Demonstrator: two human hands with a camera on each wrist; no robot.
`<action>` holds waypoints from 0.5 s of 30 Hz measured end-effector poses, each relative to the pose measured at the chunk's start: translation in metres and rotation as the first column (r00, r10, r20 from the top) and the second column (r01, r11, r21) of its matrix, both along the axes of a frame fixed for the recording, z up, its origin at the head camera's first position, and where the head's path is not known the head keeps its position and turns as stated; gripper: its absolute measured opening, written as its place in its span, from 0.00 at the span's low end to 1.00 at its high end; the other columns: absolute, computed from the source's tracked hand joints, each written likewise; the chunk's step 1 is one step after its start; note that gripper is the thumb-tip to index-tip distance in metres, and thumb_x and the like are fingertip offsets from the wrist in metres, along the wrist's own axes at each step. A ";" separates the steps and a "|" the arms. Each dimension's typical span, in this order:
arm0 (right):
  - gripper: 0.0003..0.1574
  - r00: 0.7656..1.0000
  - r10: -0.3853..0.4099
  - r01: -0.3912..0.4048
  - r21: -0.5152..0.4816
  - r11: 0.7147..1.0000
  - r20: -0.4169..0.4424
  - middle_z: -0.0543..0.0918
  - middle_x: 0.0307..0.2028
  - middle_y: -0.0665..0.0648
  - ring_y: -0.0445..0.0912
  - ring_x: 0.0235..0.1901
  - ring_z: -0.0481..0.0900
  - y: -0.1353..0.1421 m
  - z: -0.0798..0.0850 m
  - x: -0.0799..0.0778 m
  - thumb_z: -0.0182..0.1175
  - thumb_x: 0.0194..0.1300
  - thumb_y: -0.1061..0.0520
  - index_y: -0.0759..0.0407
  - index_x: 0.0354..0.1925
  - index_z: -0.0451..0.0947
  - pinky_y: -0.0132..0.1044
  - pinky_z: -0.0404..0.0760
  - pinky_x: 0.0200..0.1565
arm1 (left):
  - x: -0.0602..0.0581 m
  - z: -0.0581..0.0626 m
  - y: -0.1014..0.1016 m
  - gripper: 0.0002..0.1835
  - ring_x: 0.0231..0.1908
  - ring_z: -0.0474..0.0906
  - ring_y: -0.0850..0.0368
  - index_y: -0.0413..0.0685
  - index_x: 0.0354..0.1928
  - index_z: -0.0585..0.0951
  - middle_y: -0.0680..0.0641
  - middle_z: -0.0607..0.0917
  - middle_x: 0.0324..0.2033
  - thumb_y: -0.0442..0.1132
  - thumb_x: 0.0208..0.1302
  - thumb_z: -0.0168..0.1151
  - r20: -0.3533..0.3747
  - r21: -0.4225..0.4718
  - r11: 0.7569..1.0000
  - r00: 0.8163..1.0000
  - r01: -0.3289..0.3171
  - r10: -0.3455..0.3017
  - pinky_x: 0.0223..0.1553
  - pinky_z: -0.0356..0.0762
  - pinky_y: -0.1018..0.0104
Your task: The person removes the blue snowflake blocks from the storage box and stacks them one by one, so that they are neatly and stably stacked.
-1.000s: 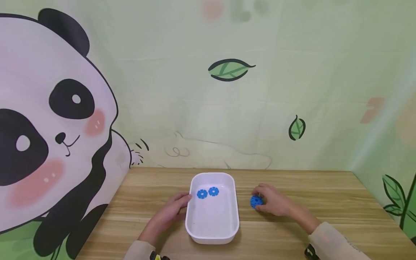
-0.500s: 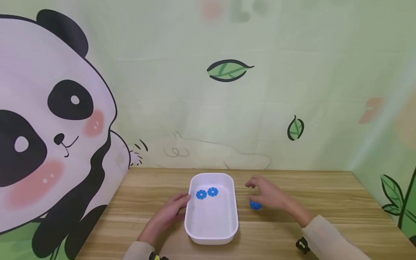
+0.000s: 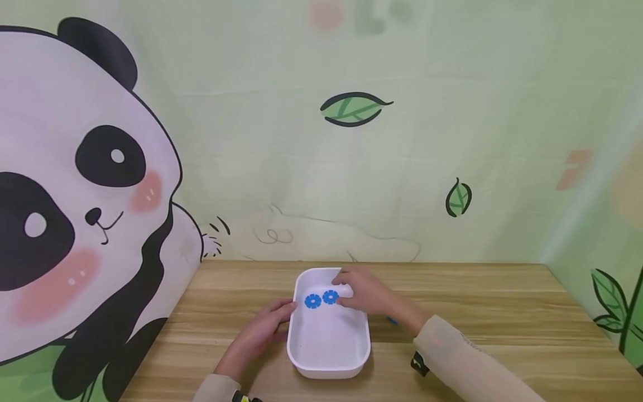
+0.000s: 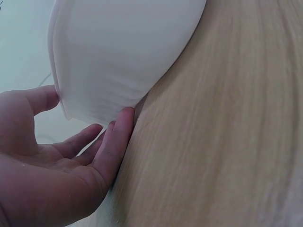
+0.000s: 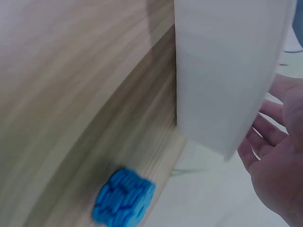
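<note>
A white plastic tray [image 3: 329, 340] stands on the wooden table. Two flat blue notched building discs lie near its far end, the left disc [image 3: 312, 301] beside the right disc [image 3: 330, 296]. My left hand [image 3: 261, 330] holds the tray's left side, thumb at the rim and fingertips against the lower outer wall. My right hand [image 3: 365, 291] reaches over the right rim, thumb and fingers parted around the right disc; a grip on it does not show. In the right wrist view a stack of blue discs [image 5: 124, 198] sits on the table, mostly hidden under the right forearm in the head view.
The wooden tabletop [image 3: 482, 312] extends to both sides of the tray. Behind it hangs a pale green backdrop [image 3: 281, 167] with a panda [image 3: 105, 218] and leaves printed on it.
My right hand has left the stack of blue discs and moved left over the tray's rim to the right disc. My left hand and the tray have stayed in place.
</note>
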State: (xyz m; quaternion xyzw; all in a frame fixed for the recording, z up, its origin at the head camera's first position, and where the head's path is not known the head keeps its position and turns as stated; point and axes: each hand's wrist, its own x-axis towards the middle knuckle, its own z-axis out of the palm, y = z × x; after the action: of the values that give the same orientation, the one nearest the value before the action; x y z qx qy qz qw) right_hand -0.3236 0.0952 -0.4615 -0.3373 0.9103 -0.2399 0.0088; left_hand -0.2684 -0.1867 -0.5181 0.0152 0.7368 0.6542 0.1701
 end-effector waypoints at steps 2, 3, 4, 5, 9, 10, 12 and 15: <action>0.22 1.000 0.018 -0.018 0.016 1.000 0.000 0.86 0.56 0.61 0.57 0.58 0.81 -0.008 -0.002 -0.005 0.73 0.68 0.56 0.65 0.57 0.86 0.54 0.82 0.62 | 0.000 0.000 0.000 0.36 0.67 0.76 0.36 0.32 0.76 0.67 0.30 0.76 0.68 0.55 0.82 0.55 -0.005 0.011 1.000 1.000 -0.002 0.002 0.59 0.84 0.47; 0.22 1.000 0.027 -0.027 0.024 0.999 -0.003 0.86 0.55 0.61 0.56 0.57 0.82 -0.011 -0.003 -0.008 0.73 0.68 0.56 0.65 0.56 0.86 0.53 0.82 0.62 | 0.001 0.000 0.000 0.36 0.67 0.76 0.36 0.32 0.76 0.67 0.30 0.76 0.68 0.54 0.82 0.55 -0.009 0.019 1.000 1.000 0.000 0.000 0.59 0.84 0.47; 0.21 0.999 0.033 -0.033 0.031 0.999 -0.002 0.87 0.54 0.61 0.55 0.56 0.82 -0.015 -0.004 -0.010 0.74 0.68 0.57 0.66 0.55 0.86 0.52 0.83 0.61 | 0.001 -0.001 0.000 0.36 0.67 0.76 0.36 0.31 0.75 0.67 0.29 0.76 0.68 0.54 0.82 0.55 -0.012 0.025 1.000 1.000 0.000 0.001 0.59 0.84 0.47; 0.20 0.999 0.042 -0.041 0.035 0.999 -0.010 0.87 0.52 0.61 0.55 0.54 0.83 -0.018 -0.005 -0.012 0.74 0.67 0.58 0.66 0.54 0.87 0.52 0.84 0.59 | 0.002 -0.001 0.000 0.36 0.67 0.76 0.36 0.31 0.75 0.67 0.29 0.76 0.68 0.54 0.82 0.55 -0.013 0.028 1.000 1.000 0.000 0.000 0.59 0.84 0.47; 0.17 0.999 0.041 -0.040 0.058 0.997 -0.010 0.88 0.49 0.60 0.52 0.50 0.84 -0.026 -0.010 -0.017 0.74 0.67 0.59 0.65 0.52 0.88 0.49 0.85 0.56 | 0.003 -0.003 0.000 0.36 0.67 0.75 0.35 0.30 0.75 0.66 0.28 0.76 0.68 0.53 0.82 0.55 -0.014 0.042 0.999 1.000 0.002 -0.001 0.60 0.84 0.46; 0.17 0.999 0.037 -0.037 0.062 0.997 -0.004 0.88 0.48 0.60 0.52 0.49 0.84 -0.027 -0.012 -0.018 0.74 0.67 0.59 0.65 0.52 0.88 0.48 0.86 0.56 | 0.003 -0.003 0.000 0.36 0.68 0.75 0.34 0.30 0.76 0.66 0.28 0.75 0.68 0.53 0.82 0.55 -0.012 0.043 0.999 1.000 0.003 -0.002 0.60 0.84 0.46; 0.17 1.000 0.030 -0.030 0.063 0.998 0.008 0.88 0.47 0.60 0.51 0.48 0.84 -0.030 -0.014 -0.020 0.74 0.67 0.59 0.65 0.52 0.87 0.48 0.86 0.55 | 0.002 -0.002 0.000 0.37 0.68 0.74 0.34 0.30 0.76 0.66 0.28 0.75 0.69 0.54 0.82 0.55 -0.008 0.041 0.999 1.000 0.003 -0.002 0.60 0.83 0.46; 0.18 0.999 0.032 -0.032 0.064 0.997 0.000 0.89 0.45 0.60 0.51 0.46 0.85 -0.032 -0.016 -0.022 0.76 0.65 0.59 0.65 0.51 0.88 0.47 0.86 0.54 | 0.001 -0.001 -0.001 0.37 0.69 0.74 0.33 0.31 0.76 0.66 0.28 0.74 0.69 0.55 0.82 0.54 -0.004 0.030 1.000 1.000 -0.006 0.006 0.60 0.83 0.45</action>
State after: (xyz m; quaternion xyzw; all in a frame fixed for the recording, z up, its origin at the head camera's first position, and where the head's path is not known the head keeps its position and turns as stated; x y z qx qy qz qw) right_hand -0.3455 0.0630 -0.4775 -0.3517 0.9119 -0.2101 0.0231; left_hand -0.2679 -0.1879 -0.5190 0.0171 0.7274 0.6655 0.1664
